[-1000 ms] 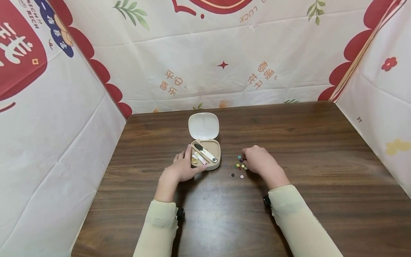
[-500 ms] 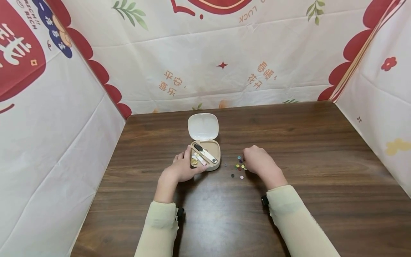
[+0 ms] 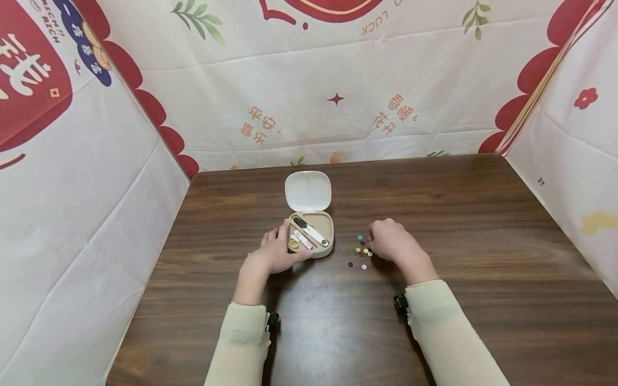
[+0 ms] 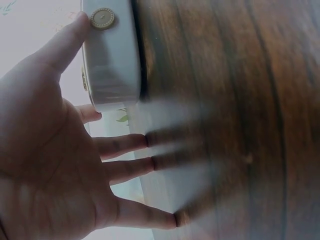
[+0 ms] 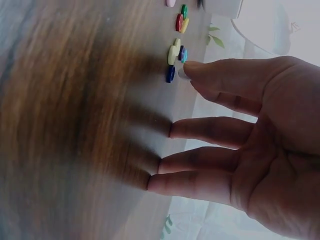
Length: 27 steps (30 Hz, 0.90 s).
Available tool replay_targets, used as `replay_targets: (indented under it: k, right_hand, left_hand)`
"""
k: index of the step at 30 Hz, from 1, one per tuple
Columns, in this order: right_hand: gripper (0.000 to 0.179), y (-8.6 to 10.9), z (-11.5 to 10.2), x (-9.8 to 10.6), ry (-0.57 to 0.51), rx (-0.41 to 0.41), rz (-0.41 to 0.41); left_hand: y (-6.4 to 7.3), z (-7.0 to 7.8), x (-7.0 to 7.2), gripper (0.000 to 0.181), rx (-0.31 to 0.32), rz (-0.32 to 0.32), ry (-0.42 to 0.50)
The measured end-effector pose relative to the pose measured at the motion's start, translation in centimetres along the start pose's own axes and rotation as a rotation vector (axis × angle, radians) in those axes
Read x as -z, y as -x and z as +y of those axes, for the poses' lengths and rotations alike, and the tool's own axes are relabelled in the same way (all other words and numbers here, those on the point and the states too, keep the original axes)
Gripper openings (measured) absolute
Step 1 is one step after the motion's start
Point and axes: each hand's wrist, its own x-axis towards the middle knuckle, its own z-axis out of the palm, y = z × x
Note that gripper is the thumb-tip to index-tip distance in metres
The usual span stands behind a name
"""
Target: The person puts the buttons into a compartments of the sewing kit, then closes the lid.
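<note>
In the head view, an open sewing box (image 3: 324, 220) has its white lid (image 3: 308, 191) raised behind it. Black-handled thread snips (image 3: 311, 231), a gold ring-shaped piece (image 3: 294, 243) and small pale items lie in its compartments. My left hand (image 3: 272, 254) holds the box by its front left corner, thumb on the front and forefinger along the side; the other fingers touch the table. My right hand (image 3: 390, 240) is beside loose coloured buttons (image 3: 358, 250). In the right wrist view, thumb and forefinger pinch a small pale button (image 5: 183, 75); its far side is hidden.
A black button (image 3: 350, 265) and a pink button (image 3: 364, 267) lie nearer the front of the brown wooden table (image 3: 309, 321). Printed white cloth (image 3: 309, 80) hangs behind the table and along both sides.
My right hand has shifted slightly to the right, away from the loose buttons. The left hand stays at the box.
</note>
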Motion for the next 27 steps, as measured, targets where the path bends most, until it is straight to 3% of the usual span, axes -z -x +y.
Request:
replay_targets:
  k: [9, 16, 27]
  right_hand:
    - [0.017, -0.1, -0.2, 0.6, -0.173, -0.031, -0.030]
    - [0.018, -0.6, -2.4, 1.0, -0.168, 0.001, 0.129]
    - [0.014, -1.5, -5.7, 0.6, -0.200, 0.030, 0.288]
  left_hand:
    - [0.2, 0.0, 0.2, 0.110, 0.023, 0.006, -0.016]
    - [0.5, 0.1, 0.1, 0.108, 0.030, 0.006, 0.002]
    - [0.2, 0.1, -0.1, 0.110, 0.026, 0.010, 0.004]
